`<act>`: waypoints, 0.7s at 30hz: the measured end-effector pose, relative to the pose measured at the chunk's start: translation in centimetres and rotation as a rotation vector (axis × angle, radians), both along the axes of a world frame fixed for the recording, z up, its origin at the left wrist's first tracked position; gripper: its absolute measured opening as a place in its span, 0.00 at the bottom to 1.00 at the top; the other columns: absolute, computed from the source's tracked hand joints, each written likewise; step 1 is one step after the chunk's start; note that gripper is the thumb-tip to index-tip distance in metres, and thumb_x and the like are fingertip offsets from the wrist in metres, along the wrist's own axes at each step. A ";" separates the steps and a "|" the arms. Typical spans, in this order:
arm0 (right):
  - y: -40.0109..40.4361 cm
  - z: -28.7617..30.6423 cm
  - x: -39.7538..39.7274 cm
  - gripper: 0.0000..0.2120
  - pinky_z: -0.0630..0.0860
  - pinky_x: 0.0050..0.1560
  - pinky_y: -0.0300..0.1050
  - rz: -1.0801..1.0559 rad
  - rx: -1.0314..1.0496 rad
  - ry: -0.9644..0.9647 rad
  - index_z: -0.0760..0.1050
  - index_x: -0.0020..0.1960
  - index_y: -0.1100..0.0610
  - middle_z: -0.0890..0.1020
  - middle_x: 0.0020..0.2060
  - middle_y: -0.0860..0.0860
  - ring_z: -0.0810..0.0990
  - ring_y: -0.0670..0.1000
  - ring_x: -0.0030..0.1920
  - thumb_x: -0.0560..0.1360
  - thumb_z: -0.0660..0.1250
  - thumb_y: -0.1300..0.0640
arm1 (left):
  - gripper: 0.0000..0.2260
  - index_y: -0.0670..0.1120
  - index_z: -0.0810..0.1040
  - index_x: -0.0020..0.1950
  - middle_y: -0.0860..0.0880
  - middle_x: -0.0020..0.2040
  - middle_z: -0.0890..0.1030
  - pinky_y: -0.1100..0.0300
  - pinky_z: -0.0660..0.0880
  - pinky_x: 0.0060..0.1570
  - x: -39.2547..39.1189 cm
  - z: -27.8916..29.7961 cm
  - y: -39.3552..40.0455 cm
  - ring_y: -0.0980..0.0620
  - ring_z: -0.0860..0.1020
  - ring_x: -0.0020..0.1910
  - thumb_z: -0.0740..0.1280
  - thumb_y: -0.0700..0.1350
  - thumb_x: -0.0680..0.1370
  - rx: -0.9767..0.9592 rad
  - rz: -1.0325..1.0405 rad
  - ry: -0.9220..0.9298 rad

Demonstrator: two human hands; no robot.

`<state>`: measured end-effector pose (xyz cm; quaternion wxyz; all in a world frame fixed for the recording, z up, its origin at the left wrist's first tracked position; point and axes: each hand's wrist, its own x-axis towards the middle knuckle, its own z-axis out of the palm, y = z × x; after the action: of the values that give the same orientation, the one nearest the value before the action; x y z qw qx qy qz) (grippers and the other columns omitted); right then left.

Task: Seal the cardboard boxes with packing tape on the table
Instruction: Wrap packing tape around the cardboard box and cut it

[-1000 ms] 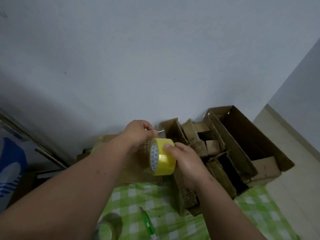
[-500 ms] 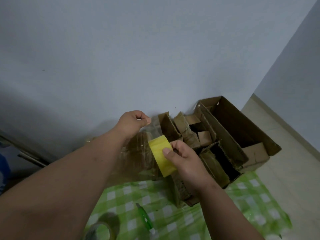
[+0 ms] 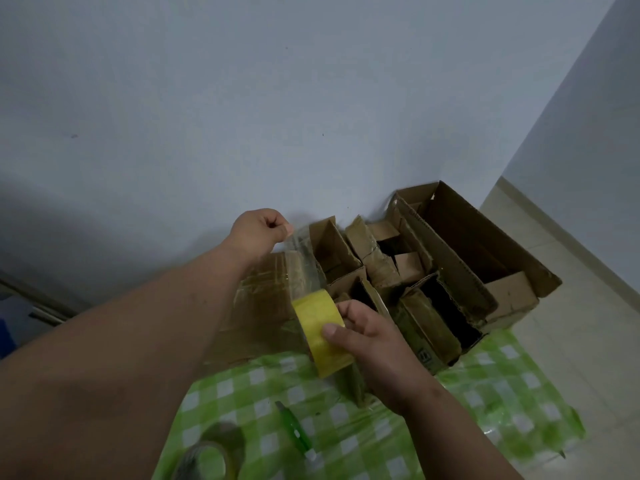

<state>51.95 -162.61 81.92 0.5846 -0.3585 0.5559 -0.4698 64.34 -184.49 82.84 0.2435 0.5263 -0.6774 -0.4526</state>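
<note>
Across the centre and right of the frame, the open cardboard boxes [image 3: 460,271] stand unsealed against the wall on the green-checked table [image 3: 485,393], while the flat box [image 3: 263,306] at centre already shows tape, so I judge most sealing is left. At centre, my right hand [image 3: 374,337] grips the yellow tape roll [image 3: 322,334], and my left hand [image 3: 259,230], above it, pinches the clear tape strip [image 3: 304,261]. Compared with half a second ago, the strip is drawn longer, my hands farther apart.
</note>
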 end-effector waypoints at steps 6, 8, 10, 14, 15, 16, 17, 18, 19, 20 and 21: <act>1.1 -0.9 0.5 0.22 0.76 0.44 0.44 0.084 0.065 -0.074 0.74 0.58 0.64 0.81 0.43 0.55 0.81 0.51 0.44 0.72 0.67 0.50 | 0.08 0.44 0.79 0.38 0.48 0.41 0.82 0.64 0.73 0.44 -0.2 0.1 -0.3 0.51 0.80 0.44 0.69 0.40 0.78 -0.004 -0.012 -0.004; 1.5 -1.2 0.6 0.23 0.75 0.42 0.41 0.099 0.091 -0.085 0.73 0.58 0.66 0.80 0.41 0.53 0.80 0.48 0.41 0.72 0.67 0.50 | 0.08 0.44 0.79 0.38 0.46 0.45 0.83 0.62 0.74 0.47 -0.3 0.0 -0.5 0.50 0.80 0.46 0.69 0.39 0.78 0.001 -0.025 -0.006; 1.7 -1.5 0.7 0.20 0.74 0.39 0.36 0.112 0.107 -0.112 0.73 0.57 0.66 0.81 0.40 0.50 0.80 0.44 0.39 0.74 0.67 0.51 | 0.08 0.43 0.79 0.39 0.43 0.48 0.83 0.59 0.75 0.49 -0.3 -0.3 -0.5 0.49 0.80 0.47 0.69 0.39 0.78 0.011 -0.048 -0.012; 1.5 -1.7 1.0 0.16 0.77 0.43 0.39 0.151 0.159 -0.150 0.73 0.60 0.65 0.83 0.46 0.54 0.82 0.48 0.45 0.77 0.68 0.57 | 0.07 0.40 0.80 0.41 0.40 0.46 0.83 0.58 0.76 0.49 -0.4 -1.3 -0.5 0.49 0.79 0.45 0.71 0.41 0.77 0.008 -0.066 -0.024; 1.4 -1.8 1.0 0.19 0.78 0.47 0.42 0.152 0.163 -0.155 0.72 0.60 0.65 0.83 0.49 0.57 0.82 0.51 0.48 0.75 0.68 0.56 | 0.07 0.41 0.80 0.40 0.41 0.44 0.82 0.59 0.75 0.47 -0.3 -1.5 -0.5 0.50 0.78 0.43 0.71 0.41 0.77 0.009 -0.067 -0.022; 1.3 -1.8 1.1 0.20 0.79 0.51 0.46 0.148 0.166 -0.158 0.72 0.61 0.65 0.83 0.51 0.58 0.82 0.54 0.50 0.73 0.69 0.55 | 0.07 0.42 0.80 0.39 0.43 0.42 0.82 0.60 0.75 0.46 -0.3 -1.6 -0.6 0.51 0.78 0.42 0.71 0.41 0.77 0.008 -0.069 -0.019; 1.2 -2.0 1.1 0.21 0.79 0.55 0.51 0.143 0.166 -0.157 0.72 0.61 0.65 0.83 0.52 0.60 0.82 0.57 0.52 0.73 0.69 0.55 | 0.07 0.43 0.80 0.38 0.44 0.41 0.82 0.60 0.75 0.46 -0.3 -1.8 -0.8 0.51 0.78 0.41 0.71 0.41 0.77 0.006 -0.071 -0.019; 1.1 -2.1 1.2 0.21 0.77 0.58 0.55 0.138 0.169 -0.148 0.72 0.61 0.65 0.83 0.54 0.61 0.82 0.60 0.55 0.73 0.69 0.55 | 0.07 0.43 0.80 0.39 0.44 0.42 0.82 0.61 0.75 0.45 -0.2 -1.9 -0.9 0.51 0.78 0.42 0.71 0.41 0.77 0.003 -0.076 -0.024; 1.1 -2.1 1.2 0.20 0.75 0.61 0.58 0.132 0.171 -0.136 0.72 0.61 0.64 0.82 0.55 0.62 0.81 0.62 0.57 0.74 0.69 0.55 | 0.07 0.42 0.80 0.40 0.43 0.43 0.82 0.62 0.74 0.44 -0.2 -1.9 -1.0 0.51 0.78 0.43 0.71 0.42 0.77 0.001 -0.081 -0.034; 1.0 -2.2 1.3 0.18 0.74 0.62 0.60 0.125 0.174 -0.124 0.72 0.61 0.64 0.82 0.56 0.63 0.80 0.63 0.58 0.76 0.69 0.56 | 0.07 0.41 0.81 0.41 0.42 0.44 0.82 0.63 0.74 0.43 -0.2 -2.0 -1.1 0.50 0.77 0.44 0.71 0.42 0.77 -0.002 -0.083 -0.044; 0.9 -2.3 1.2 0.16 0.74 0.62 0.60 0.119 0.179 -0.113 0.72 0.61 0.64 0.82 0.56 0.63 0.80 0.64 0.59 0.77 0.68 0.57 | 0.07 0.40 0.81 0.43 0.42 0.46 0.82 0.64 0.73 0.42 -0.2 -2.0 -1.2 0.50 0.77 0.45 0.71 0.43 0.77 -0.003 -0.081 -0.051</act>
<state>53.18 -161.71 79.58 0.6716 -0.3103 0.5396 -0.4020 64.11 -185.65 80.80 0.2084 0.5095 -0.7047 -0.4477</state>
